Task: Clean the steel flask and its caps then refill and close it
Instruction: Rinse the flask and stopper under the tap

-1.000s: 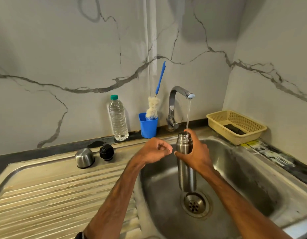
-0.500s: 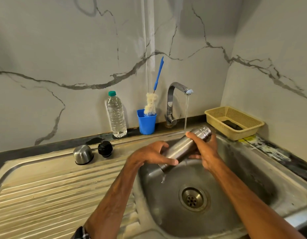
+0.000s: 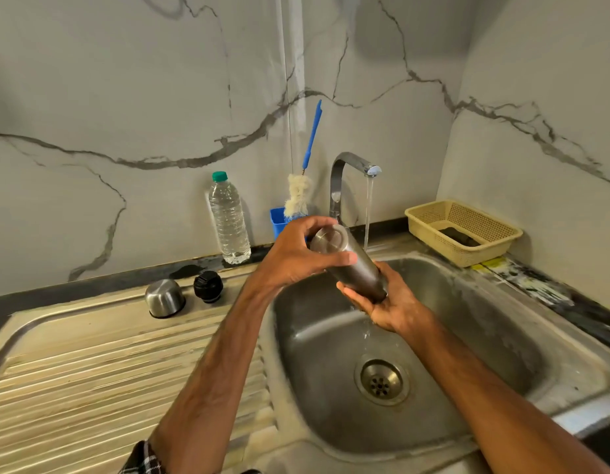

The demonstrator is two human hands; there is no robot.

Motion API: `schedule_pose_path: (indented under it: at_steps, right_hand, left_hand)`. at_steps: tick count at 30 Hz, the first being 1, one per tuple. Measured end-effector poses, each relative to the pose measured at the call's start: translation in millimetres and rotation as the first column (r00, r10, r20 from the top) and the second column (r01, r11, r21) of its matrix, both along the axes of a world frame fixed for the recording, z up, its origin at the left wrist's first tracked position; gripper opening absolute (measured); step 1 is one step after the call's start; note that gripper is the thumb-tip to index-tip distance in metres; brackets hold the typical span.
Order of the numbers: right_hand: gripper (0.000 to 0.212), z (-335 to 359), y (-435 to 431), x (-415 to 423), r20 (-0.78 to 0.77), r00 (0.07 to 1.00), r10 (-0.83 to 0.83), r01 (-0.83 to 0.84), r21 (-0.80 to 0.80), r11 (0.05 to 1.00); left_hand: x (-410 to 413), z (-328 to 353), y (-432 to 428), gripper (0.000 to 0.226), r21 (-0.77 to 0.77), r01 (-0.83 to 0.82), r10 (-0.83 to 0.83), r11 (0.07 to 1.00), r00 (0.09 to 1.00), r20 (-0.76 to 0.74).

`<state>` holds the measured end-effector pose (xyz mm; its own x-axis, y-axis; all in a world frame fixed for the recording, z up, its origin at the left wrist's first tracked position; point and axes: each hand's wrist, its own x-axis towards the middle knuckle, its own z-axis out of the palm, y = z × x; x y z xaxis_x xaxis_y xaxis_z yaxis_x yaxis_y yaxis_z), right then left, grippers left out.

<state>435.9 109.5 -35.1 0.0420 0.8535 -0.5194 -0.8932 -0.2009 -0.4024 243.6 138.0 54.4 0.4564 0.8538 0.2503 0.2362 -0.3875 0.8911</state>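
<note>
The flask [image 3: 348, 261] is wet and smooth, and it is held tilted over the sink [image 3: 502, 292] with its base up and its mouth end down. A slip looks the main risk: if either grip loosens, it could drop and bang on the bowl near the drain [image 3: 382, 381]. Water trickles from under the right hand [image 3: 392, 306], so I judge the palm does not seal the mouth. A hard shake could throw water over the rim onto the drainboard [image 3: 91, 371], where the steel cap [image 3: 165, 297] and black cap [image 3: 208, 286] sit near its back edge. The tap [image 3: 344, 165] runs just behind the flask; whether its stream touches it, I cannot tell.

The left hand [image 3: 290, 258] curls round the base end, thumb across the near side. The right hand cups the mouth end, fingers [image 3: 346, 290] wrapped beneath it. The flask lies gripped between both hands, above the bowl's back left part.
</note>
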Motion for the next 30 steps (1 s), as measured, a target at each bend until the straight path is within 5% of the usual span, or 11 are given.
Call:
schedule_pose_path:
  at_steps: [7, 12, 17, 20, 23, 30]
  right_hand:
    - [0.058, 3, -1, 1, -0.021, 1.0, -0.006, 0.007, 0.034, 0.999]
    - [0.069, 6, 1, 14, 0.267, 0.96, -0.085, 0.051, 0.133, 0.99]
    - [0.098, 13, 1, 18, 0.729, 0.635, -0.255, 0.097, 0.253, 0.963]
    - [0.098, 6, 1, 5, 0.93, 0.303, -0.208, -0.1, 0.248, 0.964]
    - [0.105, 1, 4, -7, 0.971, -0.02, -0.24, -0.267, 0.226, 0.937]
    - [0.104, 1, 8, -4, 0.947, -0.063, -0.315, -0.244, 0.291, 0.925]
  left_hand:
    - [-2, 1, 1, 0.065, 0.009, -0.028, 0.028, 1.0, 0.999, 0.022]
    - [-17, -1, 6, 0.049, -0.097, 0.086, -0.102, 0.992, 0.979, -0.174]
    - [-19, -18, 15, 0.037, -0.096, 0.09, -0.118, 0.991, 0.932, -0.343]
    - [-14, -26, 16, 0.032, -0.106, 0.065, -0.096, 0.992, 0.939, -0.33]
    - [-9, -29, 14, 0.028, -0.077, 0.042, -0.064, 0.996, 0.947, -0.315]
    - [1, -29, 10, 0.022, -0.102, 0.037, -0.064, 0.994, 0.962, -0.267]
